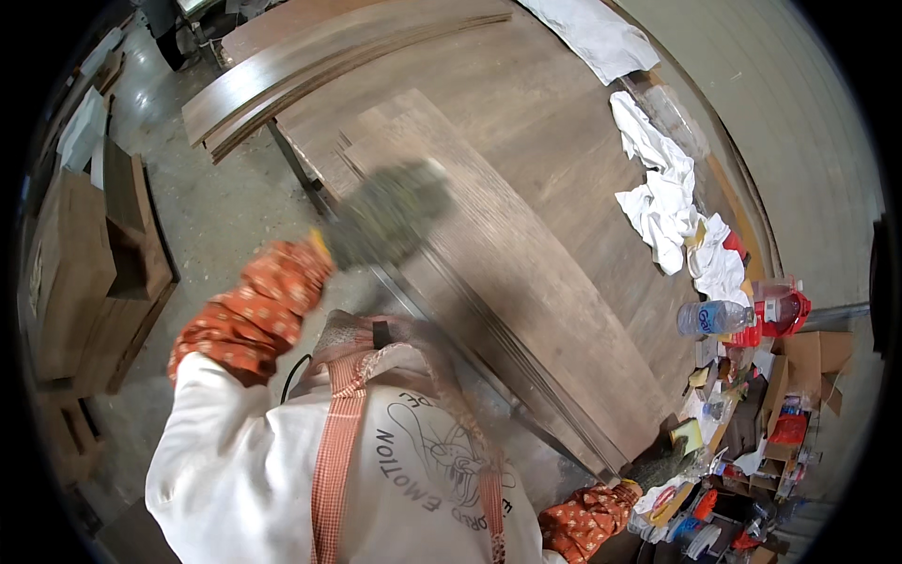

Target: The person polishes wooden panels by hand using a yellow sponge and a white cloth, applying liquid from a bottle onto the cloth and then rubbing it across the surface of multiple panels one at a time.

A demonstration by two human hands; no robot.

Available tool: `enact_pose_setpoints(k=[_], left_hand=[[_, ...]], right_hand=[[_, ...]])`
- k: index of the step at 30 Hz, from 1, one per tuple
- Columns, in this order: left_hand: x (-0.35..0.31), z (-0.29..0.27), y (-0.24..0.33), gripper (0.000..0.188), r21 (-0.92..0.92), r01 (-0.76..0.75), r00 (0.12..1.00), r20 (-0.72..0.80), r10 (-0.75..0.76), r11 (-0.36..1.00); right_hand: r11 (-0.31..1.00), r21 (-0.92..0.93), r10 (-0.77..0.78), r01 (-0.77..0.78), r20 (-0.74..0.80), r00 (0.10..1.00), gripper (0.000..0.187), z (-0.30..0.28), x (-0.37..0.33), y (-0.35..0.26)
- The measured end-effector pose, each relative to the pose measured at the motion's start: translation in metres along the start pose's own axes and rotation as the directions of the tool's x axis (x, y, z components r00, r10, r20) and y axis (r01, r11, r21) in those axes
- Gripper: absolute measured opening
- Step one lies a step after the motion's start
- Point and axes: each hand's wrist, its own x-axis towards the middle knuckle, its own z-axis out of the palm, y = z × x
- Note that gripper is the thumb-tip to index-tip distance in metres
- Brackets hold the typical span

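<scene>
My left hand (390, 214), in a dark grey-green work glove, is over the left part of a stack of long brown wood-grain panels (526, 254). Motion smears its fingers, so its grip does not show. At the near right end of the stack is my right hand (653, 465), in a similar dark glove. A small pale yellow pad (688, 436) lies against that glove; whether the fingers hold it cannot be made out. Orange patterned sleeve covers reach up both forearms. The panels rest on a larger brown wood-grain surface (564, 179).
More long boards (329, 80) overhang the table's far left. White cloths (658, 183), a clear plastic bottle (716, 318) and a red container (782, 310) line the right edge. Cluttered boxes (813, 362) stand beyond. Brown wooden pieces (75, 273) stand on the left floor.
</scene>
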Motion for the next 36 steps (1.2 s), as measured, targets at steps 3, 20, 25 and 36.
enact_pose_setpoints(k=[3,20,25,36], left_hand=[[-0.043,-0.013,-0.08,0.033,-0.155,0.414,0.903,-0.058,-0.427,0.897],[-0.158,-0.029,-0.008,0.036,-0.411,0.782,0.441,-0.165,-0.882,0.468],[-0.163,-0.023,-0.001,0.035,-0.579,0.73,0.347,-0.143,-0.927,0.363],[-0.042,-0.029,0.012,0.051,-0.704,0.343,0.698,-0.252,-0.671,0.622]], right_hand=[[0.988,-0.144,-0.023,0.058,0.236,0.971,0.049,-0.003,0.015,-0.005],[0.371,0.584,-0.215,0.722,0.811,-0.545,0.049,0.429,-0.276,-0.096],[0.367,0.585,-0.249,0.723,0.811,-0.53,0.054,0.48,-0.311,-0.081],[0.53,0.084,-0.032,0.844,0.996,-0.079,0.07,0.208,-0.144,-0.096]])
